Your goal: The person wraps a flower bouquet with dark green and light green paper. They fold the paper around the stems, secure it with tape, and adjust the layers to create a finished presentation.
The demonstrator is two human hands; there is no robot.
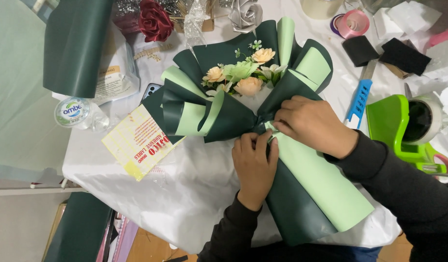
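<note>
A bouquet of peach roses (248,86) lies on the white-covered table, wrapped in dark green and light green paper (204,111). My left hand (254,162) presses on the gathered neck of the wrap from below. My right hand (313,123) pinches the paper at the same neck from the right, fingers closed on the folds. The lower part of the wrap (316,189) fans out toward me, under my right forearm.
A green tape dispenser (403,128) and a blue-handled knife (359,99) lie to the right. A pink ribbon spool (354,22) and black foam blocks (403,56) sit behind. A yellow label pack (139,143), a bottle (73,112), a red rose (155,19) and a dark green roll (73,43) are at left.
</note>
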